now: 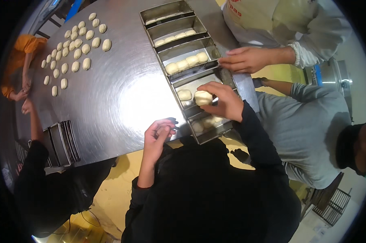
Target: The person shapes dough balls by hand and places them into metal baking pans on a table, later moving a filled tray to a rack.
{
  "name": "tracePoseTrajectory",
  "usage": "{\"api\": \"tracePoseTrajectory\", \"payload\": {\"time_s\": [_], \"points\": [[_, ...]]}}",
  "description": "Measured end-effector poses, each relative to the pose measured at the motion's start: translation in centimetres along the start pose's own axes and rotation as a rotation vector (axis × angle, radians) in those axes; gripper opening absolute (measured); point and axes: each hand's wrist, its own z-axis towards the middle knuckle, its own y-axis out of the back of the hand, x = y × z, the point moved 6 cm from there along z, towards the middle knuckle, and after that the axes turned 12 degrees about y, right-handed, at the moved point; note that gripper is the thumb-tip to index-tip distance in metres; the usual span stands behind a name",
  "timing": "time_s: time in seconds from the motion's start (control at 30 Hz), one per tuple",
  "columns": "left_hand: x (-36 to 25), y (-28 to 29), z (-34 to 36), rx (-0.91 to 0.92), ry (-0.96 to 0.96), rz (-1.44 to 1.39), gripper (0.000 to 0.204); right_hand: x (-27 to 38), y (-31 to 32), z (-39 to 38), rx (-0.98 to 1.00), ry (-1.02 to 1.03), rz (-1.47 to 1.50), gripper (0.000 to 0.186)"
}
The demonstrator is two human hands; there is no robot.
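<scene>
My right hand (224, 102) grips a pale dough ball (203, 98) between thumb and fingers, over a compartment of a joined set of metal loaf pans (179, 84). Beside it in that compartment lies another dough piece (184, 95). The nearest compartment holds several dough pieces (207, 121), partly in shadow under my wrist. Farther off, a row of dough balls (187, 62) fills the third compartment from the far end. My left hand (156, 135) is loosely curled with nothing visible in it, over the table's front edge, left of the pans.
Several dough pieces (75, 44) are spread on the far left of the steel table (122, 60). More metal pans (61, 141) stand at the near left. A co-worker's hand (252, 60) touches the pans' right edge. Other people stand left and right.
</scene>
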Motion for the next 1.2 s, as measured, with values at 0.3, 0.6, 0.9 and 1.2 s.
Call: {"api": "tracePoseTrajectory", "payload": {"time_s": [0.3, 0.6, 0.9, 1.2], "points": [[2.1, 2.7, 0.6, -0.065, 0.006, 0.008, 0.017, -10.5, -3.9, 2.1, 0.315, -0.094, -0.114, 0.046], [4.1, 4.9, 0.0, -0.138, 0.096, 0.001, 0.019, -7.7, -5.7, 4.6, 0.686, -0.166, -0.506, 0.046], [5.0, 5.1, 0.8, -0.096, 0.083, -0.022, 0.014, -8.6, -6.5, 4.5, 0.682, -0.14, -0.505, 0.046], [6.2, 6.0, 0.8, -0.08, 0.088, 0.048, 0.015, -10.0, -2.5, 1.8, 0.611, -0.347, -0.516, 0.026]]}}
